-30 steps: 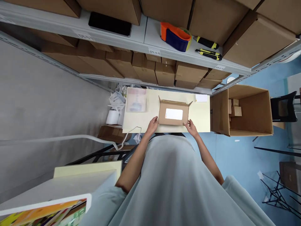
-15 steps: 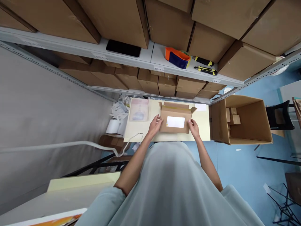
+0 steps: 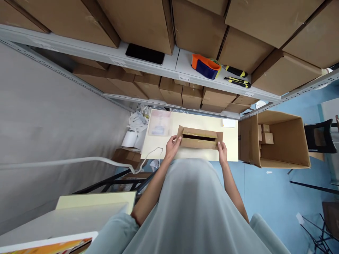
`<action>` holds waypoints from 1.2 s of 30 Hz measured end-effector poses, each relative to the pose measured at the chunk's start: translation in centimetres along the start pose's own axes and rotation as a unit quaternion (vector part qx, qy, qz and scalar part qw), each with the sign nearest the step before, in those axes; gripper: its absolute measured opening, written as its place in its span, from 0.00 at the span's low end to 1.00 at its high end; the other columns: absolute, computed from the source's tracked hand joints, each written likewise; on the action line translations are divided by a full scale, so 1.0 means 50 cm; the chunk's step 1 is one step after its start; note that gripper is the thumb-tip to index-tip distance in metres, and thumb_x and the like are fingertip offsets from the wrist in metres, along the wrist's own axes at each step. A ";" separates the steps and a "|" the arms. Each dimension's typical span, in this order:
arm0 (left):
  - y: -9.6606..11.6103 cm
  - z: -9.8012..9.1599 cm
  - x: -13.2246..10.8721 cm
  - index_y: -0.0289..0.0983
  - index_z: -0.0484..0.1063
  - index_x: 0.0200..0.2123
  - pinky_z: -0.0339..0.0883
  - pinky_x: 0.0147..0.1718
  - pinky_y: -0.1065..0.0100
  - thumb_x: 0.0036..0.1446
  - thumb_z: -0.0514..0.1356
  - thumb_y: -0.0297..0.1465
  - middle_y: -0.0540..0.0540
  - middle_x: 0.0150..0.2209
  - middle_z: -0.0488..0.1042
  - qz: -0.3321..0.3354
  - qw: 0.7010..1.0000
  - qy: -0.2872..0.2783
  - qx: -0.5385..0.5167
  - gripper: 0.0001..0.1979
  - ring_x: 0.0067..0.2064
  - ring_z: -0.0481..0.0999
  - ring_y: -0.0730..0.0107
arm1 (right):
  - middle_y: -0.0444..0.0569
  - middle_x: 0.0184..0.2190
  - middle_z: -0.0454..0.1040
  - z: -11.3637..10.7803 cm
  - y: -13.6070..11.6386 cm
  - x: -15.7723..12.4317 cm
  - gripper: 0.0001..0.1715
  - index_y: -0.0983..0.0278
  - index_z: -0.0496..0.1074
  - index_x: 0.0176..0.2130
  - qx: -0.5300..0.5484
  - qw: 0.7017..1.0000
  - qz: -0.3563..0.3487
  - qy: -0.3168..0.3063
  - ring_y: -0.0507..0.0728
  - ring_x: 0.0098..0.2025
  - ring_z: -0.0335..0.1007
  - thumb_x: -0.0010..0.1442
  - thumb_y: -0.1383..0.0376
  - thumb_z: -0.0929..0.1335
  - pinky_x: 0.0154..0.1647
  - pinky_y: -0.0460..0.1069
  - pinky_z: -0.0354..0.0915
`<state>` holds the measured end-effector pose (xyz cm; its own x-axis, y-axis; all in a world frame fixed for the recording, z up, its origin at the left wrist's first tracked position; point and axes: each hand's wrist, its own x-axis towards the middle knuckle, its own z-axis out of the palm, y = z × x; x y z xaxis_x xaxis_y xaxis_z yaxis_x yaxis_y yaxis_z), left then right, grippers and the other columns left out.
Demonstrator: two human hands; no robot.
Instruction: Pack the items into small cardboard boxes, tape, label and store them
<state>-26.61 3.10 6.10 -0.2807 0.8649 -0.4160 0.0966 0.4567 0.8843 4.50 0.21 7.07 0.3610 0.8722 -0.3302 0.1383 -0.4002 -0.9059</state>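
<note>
Between my hands is a brown cardboard box (image 3: pixel 199 142) over the cream table, its slotted top side turned up toward me. A dark gap runs between its long flaps, and the short end flaps stick out left and right. My left hand (image 3: pixel 172 145) grips the flap at the left end, thumb and fingers closed on it. At the opposite end my right hand (image 3: pixel 222 151) pinches the right flap. The box's inside is too dark to make out.
A clear plastic sheet (image 3: pixel 159 123) lies on the table's left. Above is a shelf with a black phone (image 3: pixel 145 54), an orange-and-blue tape dispenser (image 3: pixel 205 66) and box cutters (image 3: pixel 237 82). A large open carton (image 3: pixel 284 141) with small boxes stands right. A white bent rod (image 3: pixel 106 161) crosses at left.
The box has tipped so its white-labelled face no longer shows and its gapped top faces me. My right hand has shifted slightly right and down, onto the end flap.
</note>
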 end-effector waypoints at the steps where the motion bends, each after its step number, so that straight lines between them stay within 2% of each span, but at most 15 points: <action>1: -0.002 -0.005 0.001 0.38 0.76 0.46 0.76 0.54 0.58 0.59 0.64 0.51 0.37 0.50 0.83 -0.006 1.000 0.011 -0.006 0.23 0.52 0.83 0.53 | 0.59 0.53 0.82 -0.009 0.000 0.001 0.39 0.64 0.76 0.53 0.000 1.000 -0.003 0.019 0.66 0.57 0.77 0.60 0.36 0.70 0.59 0.60 0.74; 3: -0.002 -0.014 0.004 0.38 0.76 0.44 0.77 0.51 0.59 0.57 0.66 0.50 0.39 0.46 0.84 -0.015 1.000 0.019 -0.018 0.22 0.48 0.84 0.54 | 0.58 0.48 0.83 -0.025 -0.004 0.008 0.39 0.64 0.77 0.49 0.000 0.999 -0.002 0.053 0.66 0.53 0.78 0.54 0.36 0.73 0.57 0.59 0.74; 6: 0.008 -0.020 0.017 0.38 0.77 0.43 0.77 0.49 0.59 0.56 0.67 0.48 0.40 0.43 0.84 -0.011 0.999 0.024 -0.026 0.21 0.47 0.84 0.54 | 0.57 0.43 0.83 -0.041 -0.017 0.027 0.39 0.64 0.77 0.46 -0.032 0.997 -0.012 0.064 0.65 0.48 0.78 0.52 0.36 0.74 0.52 0.59 0.74; 12: 0.050 -0.026 0.080 0.37 0.78 0.46 0.77 0.54 0.57 0.58 0.67 0.44 0.39 0.48 0.85 0.034 0.997 -0.001 -0.075 0.19 0.51 0.85 0.53 | 0.60 0.47 0.83 -0.042 -0.065 0.095 0.38 0.66 0.77 0.48 -0.020 0.993 -0.048 0.104 0.64 0.49 0.78 0.52 0.40 0.74 0.54 0.59 0.73; 16: 0.072 -0.020 0.122 0.36 0.79 0.47 0.78 0.55 0.56 0.59 0.65 0.38 0.38 0.48 0.84 0.052 0.996 0.004 -0.077 0.16 0.48 0.85 0.54 | 0.60 0.45 0.83 -0.019 -0.092 0.140 0.40 0.67 0.77 0.48 -0.053 0.992 -0.056 0.096 0.65 0.46 0.78 0.50 0.40 0.73 0.52 0.60 0.74; 19: 0.074 -0.016 0.135 0.36 0.79 0.47 0.79 0.54 0.55 0.58 0.66 0.36 0.38 0.49 0.85 0.042 0.997 -0.004 -0.064 0.15 0.46 0.85 0.56 | 0.61 0.42 0.82 0.007 -0.107 0.154 0.40 0.68 0.77 0.45 -0.108 0.989 -0.046 0.092 0.67 0.45 0.79 0.49 0.38 0.71 0.51 0.62 0.75; 21: 0.064 -0.025 0.136 0.36 0.79 0.48 0.80 0.52 0.56 0.60 0.65 0.37 0.38 0.50 0.85 0.041 0.996 -0.024 -0.079 0.15 0.47 0.85 0.56 | 0.64 0.45 0.81 0.027 -0.127 0.146 0.41 0.68 0.77 0.47 -0.153 0.979 -0.062 0.118 0.69 0.48 0.79 0.51 0.38 0.70 0.53 0.65 0.75; 23: 0.044 -0.051 0.139 0.37 0.79 0.50 0.79 0.53 0.57 0.62 0.64 0.38 0.37 0.51 0.85 0.048 0.993 -0.025 -0.101 0.16 0.49 0.85 0.56 | 0.69 0.53 0.79 0.055 -0.161 0.119 0.40 0.69 0.77 0.52 -0.191 0.960 -0.125 0.165 0.71 0.54 0.78 0.56 0.40 0.70 0.58 0.66 0.73; 25: 0.014 -0.097 0.149 0.37 0.79 0.51 0.78 0.55 0.57 0.64 0.63 0.38 0.37 0.52 0.84 0.049 0.993 0.009 -0.108 0.16 0.52 0.84 0.57 | 0.69 0.59 0.76 0.100 -0.208 0.073 0.37 0.68 0.75 0.57 -0.206 0.938 -0.212 0.181 0.70 0.61 0.75 0.63 0.43 0.69 0.62 0.65 0.71; 26: -0.003 -0.126 0.158 0.37 0.79 0.51 0.78 0.56 0.57 0.65 0.62 0.37 0.37 0.53 0.84 0.043 0.993 0.036 -0.103 0.15 0.52 0.84 0.57 | 0.67 0.60 0.76 0.131 -0.231 0.044 0.34 0.67 0.75 0.59 -0.205 0.934 -0.246 0.161 0.69 0.62 0.75 0.67 0.46 0.68 0.63 0.64 0.71; 29: -0.057 -0.220 0.201 0.37 0.79 0.51 0.76 0.59 0.55 0.65 0.61 0.33 0.36 0.54 0.83 0.001 0.991 0.119 -0.055 0.14 0.53 0.83 0.55 | 0.59 0.56 0.80 0.265 -0.270 -0.044 0.23 0.61 0.76 0.57 -0.195 0.944 -0.265 0.004 0.65 0.58 0.78 0.73 0.50 0.66 0.61 0.62 0.73; 31: -0.089 -0.270 0.239 0.36 0.78 0.52 0.75 0.60 0.53 0.65 0.60 0.32 0.35 0.53 0.82 -0.032 0.988 0.150 -0.016 0.14 0.54 0.83 0.53 | 0.57 0.52 0.82 0.380 -0.256 -0.081 0.21 0.59 0.78 0.53 -0.191 0.945 -0.228 -0.137 0.64 0.54 0.80 0.74 0.49 0.65 0.59 0.61 0.75; 33: -0.113 -0.302 0.278 0.35 0.78 0.53 0.73 0.63 0.50 0.64 0.61 0.31 0.33 0.54 0.80 -0.051 0.985 0.162 0.012 0.16 0.56 0.82 0.49 | 0.57 0.54 0.82 0.502 -0.212 -0.082 0.22 0.58 0.79 0.53 -0.187 0.935 -0.168 -0.249 0.65 0.55 0.80 0.73 0.47 0.66 0.57 0.60 0.76; 34: -0.123 -0.310 0.295 0.34 0.78 0.55 0.70 0.66 0.49 0.62 0.62 0.30 0.32 0.55 0.79 -0.051 0.985 0.163 0.019 0.18 0.59 0.80 0.47 | 0.59 0.56 0.81 0.560 -0.185 -0.069 0.24 0.60 0.77 0.55 -0.189 0.936 -0.134 -0.265 0.66 0.57 0.79 0.72 0.47 0.67 0.57 0.60 0.77; 36: -0.141 -0.314 0.323 0.33 0.76 0.58 0.63 0.71 0.47 0.60 0.64 0.29 0.29 0.59 0.76 -0.032 0.987 0.155 0.036 0.22 0.65 0.75 0.42 | 0.64 0.61 0.77 0.662 -0.128 -0.022 0.28 0.65 0.74 0.59 -0.229 0.948 -0.057 -0.211 0.67 0.60 0.78 0.70 0.48 0.68 0.59 0.60 0.75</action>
<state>-46.79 10.59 -3.53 -0.5664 0.7340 -0.3748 0.1347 0.5312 0.8365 -27.29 11.13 4.46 -0.0693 0.9135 -0.4008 0.5759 -0.2914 -0.7638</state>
